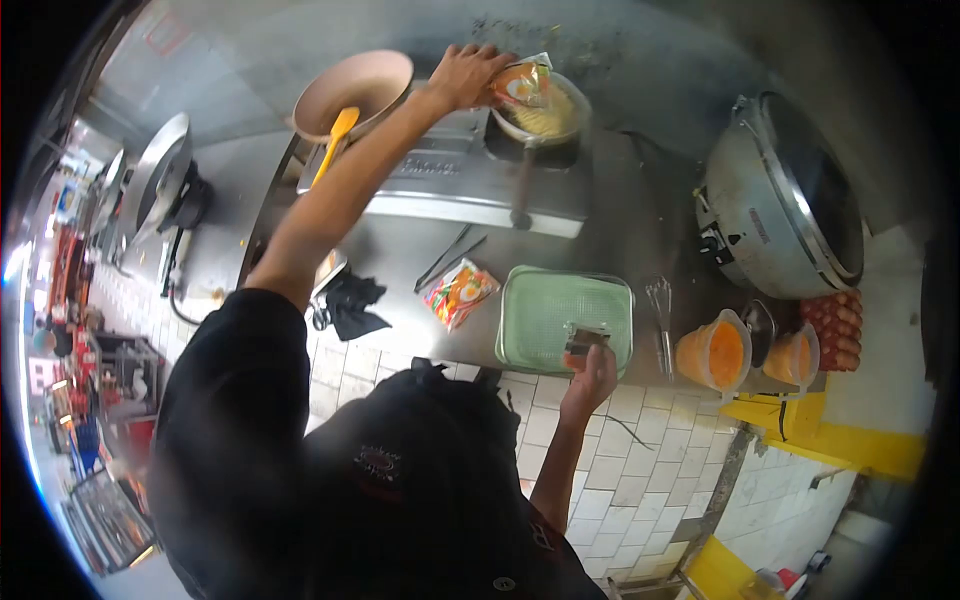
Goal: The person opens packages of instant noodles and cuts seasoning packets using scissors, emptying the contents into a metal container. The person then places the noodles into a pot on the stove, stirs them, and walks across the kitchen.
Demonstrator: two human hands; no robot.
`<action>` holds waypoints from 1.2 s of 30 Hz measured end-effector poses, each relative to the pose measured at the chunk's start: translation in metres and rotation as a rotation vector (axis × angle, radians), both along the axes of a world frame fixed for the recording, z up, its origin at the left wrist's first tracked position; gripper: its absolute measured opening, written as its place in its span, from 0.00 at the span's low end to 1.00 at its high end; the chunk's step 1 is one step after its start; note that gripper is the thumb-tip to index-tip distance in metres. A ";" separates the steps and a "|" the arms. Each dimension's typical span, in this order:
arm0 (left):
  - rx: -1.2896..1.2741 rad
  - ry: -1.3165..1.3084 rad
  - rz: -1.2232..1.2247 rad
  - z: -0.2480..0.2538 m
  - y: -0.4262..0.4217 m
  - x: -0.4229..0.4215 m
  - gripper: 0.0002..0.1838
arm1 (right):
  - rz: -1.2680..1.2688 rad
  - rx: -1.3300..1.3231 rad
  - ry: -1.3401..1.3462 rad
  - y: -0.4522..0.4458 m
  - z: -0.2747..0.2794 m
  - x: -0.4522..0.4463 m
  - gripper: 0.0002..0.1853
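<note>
My left hand reaches over the stove and grips an orange noodle packet, held over a pot with pale noodles in it. Low at the right, my right hand is closed on a small packet, silvery and orange-red, above the near edge of a green tray. A second noodle packet lies on the steel counter left of the tray, beside dark tongs.
A pan with a yellow spatula is at the back left. To the right are a whisk, two jugs of orange liquid, a large cooker and stacked eggs. Black cloth lies near the counter's front edge.
</note>
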State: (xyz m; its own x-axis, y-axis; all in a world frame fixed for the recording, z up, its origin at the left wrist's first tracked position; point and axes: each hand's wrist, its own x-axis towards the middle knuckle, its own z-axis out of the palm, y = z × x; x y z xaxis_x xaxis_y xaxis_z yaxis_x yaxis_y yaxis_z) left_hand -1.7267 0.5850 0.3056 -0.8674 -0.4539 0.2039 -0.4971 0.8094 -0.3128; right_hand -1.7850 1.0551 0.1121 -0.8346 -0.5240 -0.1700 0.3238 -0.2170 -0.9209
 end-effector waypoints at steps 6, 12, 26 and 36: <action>0.573 0.366 0.537 -0.154 0.132 0.176 0.47 | 0.097 0.050 -0.014 0.005 0.004 -0.002 0.11; 0.378 0.406 0.623 -0.248 0.210 0.215 0.54 | 0.412 0.222 0.246 -0.031 0.004 0.012 0.09; 1.593 1.663 0.742 -0.153 0.314 0.185 0.16 | 0.754 0.254 0.132 -0.117 0.027 0.115 0.10; 1.323 1.611 0.597 -0.148 0.332 0.182 0.14 | 0.850 0.217 0.663 -0.128 0.049 0.124 0.14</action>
State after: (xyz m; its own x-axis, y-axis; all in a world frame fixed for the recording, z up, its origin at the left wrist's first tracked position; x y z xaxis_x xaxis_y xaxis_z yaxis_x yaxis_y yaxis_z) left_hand -1.5448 0.9173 0.1576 -0.0560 -0.9855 -0.1599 0.1052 -0.1651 0.9806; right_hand -1.6615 0.9267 0.1609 -0.1749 -0.9844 0.0210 -0.2825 0.0297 -0.9588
